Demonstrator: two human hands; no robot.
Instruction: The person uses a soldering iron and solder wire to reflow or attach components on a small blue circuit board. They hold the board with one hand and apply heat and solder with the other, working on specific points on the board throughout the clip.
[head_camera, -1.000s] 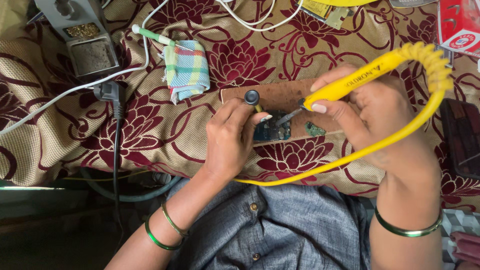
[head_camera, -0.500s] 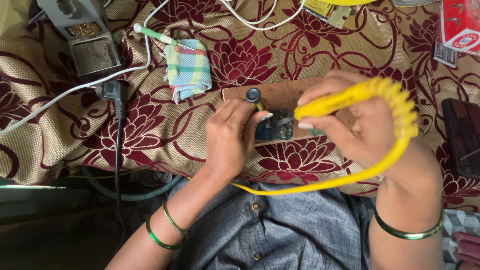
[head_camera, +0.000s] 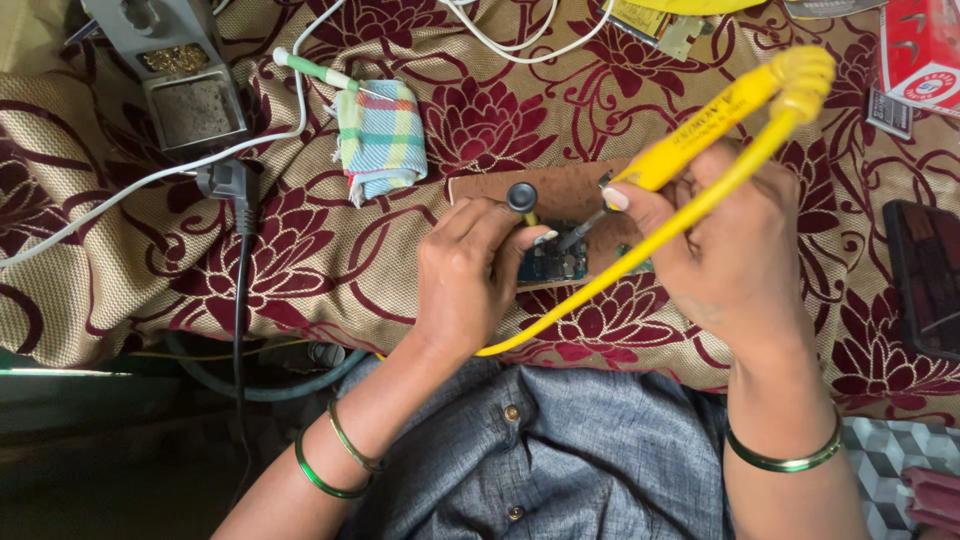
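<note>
At the bottom of the view: grey buttoned shirt (head_camera: 560, 450), both forearms coming up from it, green bangles (head_camera: 335, 465) on the left wrist, one green bangle (head_camera: 785, 460) on the right.

Left hand (head_camera: 470, 275) lies palm-down on the maroon floral cloth (head_camera: 330, 260), fingers curled, fingertips pinching a small black-knobbed tool (head_camera: 521, 197). The knob sticks up just above the fingertips; what sort of tool it is can't be made out.

Blue circuit board (head_camera: 555, 265) sits right at those fingertips, between the two hands, on a brown wooden board (head_camera: 560, 190). Board mostly covered by fingers, only a small patch visible.

Right hand (head_camera: 730, 255) is clenched around a yellow soldering iron (head_camera: 690, 135), pen-style grip, thumb and forefinger near the front of the handle. Its metal tip (head_camera: 583, 232) angles down-left onto the circuit board, just beside the left fingertips. Yellow cable (head_camera: 640, 265) loops off the back of the handle and runs diagonally under the right hand toward the lap.

Further out, left of the wooden board: folded checked cloth (head_camera: 380, 135), a green-and-white pen-like tool (head_camera: 310, 70) touching its top edge. Black mains plug (head_camera: 228, 182) with its black cord running down, white cable (head_camera: 150, 180) crossing it. Far top-left: grey soldering stand (head_camera: 175, 70) with sponge tray. Top right: red box (head_camera: 920, 55). Right edge: dark flat device (head_camera: 925, 275).
</note>
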